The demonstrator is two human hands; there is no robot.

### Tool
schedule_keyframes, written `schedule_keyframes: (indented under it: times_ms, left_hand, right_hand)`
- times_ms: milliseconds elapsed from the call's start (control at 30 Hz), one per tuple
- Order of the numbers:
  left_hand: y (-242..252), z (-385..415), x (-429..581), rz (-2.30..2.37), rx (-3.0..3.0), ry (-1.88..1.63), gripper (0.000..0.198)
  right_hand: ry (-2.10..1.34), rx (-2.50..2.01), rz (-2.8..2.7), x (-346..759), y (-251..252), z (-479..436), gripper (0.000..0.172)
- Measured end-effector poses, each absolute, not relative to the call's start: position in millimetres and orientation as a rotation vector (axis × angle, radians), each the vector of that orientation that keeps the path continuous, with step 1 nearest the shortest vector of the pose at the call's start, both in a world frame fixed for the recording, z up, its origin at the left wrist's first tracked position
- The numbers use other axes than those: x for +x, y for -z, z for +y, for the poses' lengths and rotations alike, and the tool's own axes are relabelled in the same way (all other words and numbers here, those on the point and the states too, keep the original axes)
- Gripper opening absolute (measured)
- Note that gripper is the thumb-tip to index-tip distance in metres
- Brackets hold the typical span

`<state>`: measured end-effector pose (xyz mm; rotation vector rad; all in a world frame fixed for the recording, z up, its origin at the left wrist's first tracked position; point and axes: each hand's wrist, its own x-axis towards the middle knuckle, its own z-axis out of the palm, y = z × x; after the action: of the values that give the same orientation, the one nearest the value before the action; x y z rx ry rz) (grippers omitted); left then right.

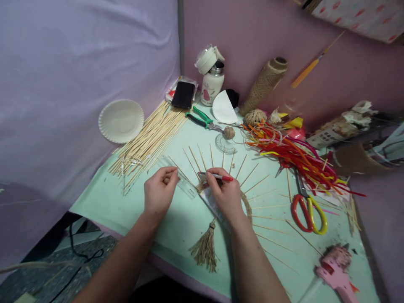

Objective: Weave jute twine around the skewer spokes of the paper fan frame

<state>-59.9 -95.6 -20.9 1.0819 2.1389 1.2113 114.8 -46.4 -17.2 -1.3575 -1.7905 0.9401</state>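
Observation:
Thumb and fingers of my left hand (160, 189) are pinched together over a clear ruler (187, 187); whether they grip the ruler or something small is hidden. A thin bamboo stick (181, 170) runs close to its fingertips. My right hand (225, 195) holds a red pen (223, 176), tip pointing left. Beneath it lies a twine-wrapped ring (248, 208) with several thin sticks fanned outward like rays. A twine tassel (205, 248) hangs toward the table's front edge from the ring's lower left side.
Loose bamboo sticks (148, 143) and a paper plate (121, 121) lie left. Behind are green-handled pliers (203, 120), a protractor (224, 144), a phone (183, 94), a bottle (212, 86) and a twine cone (265, 84). Right are pipe cleaners (293, 153), scissors (308, 213) and a pink glue gun (336, 271).

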Motion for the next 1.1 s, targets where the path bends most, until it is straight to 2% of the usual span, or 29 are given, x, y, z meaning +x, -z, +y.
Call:
schedule_keyframes:
  times_ms: [367,733,1100]
  left_hand:
    - [24.4,-96.7,-59.9,2.149,1.157,-1.159,0.021]
    - [25.7,-95.7,-62.7,2.222,1.329,-1.007,0.022]
    - [26.6,-94.2,-63.5,2.239,1.352,-0.946,0.018]
  right_hand:
    - [-0.95,-1.329,-1.777,114.5,17.7,-48.2,0.024]
    - [-1.046,-1.146,-1.884,110.0,12.6,-51.8,0.016]
    - [-0.971,-1.121,-1.986,109.3,15.0,-49.5,0.015]
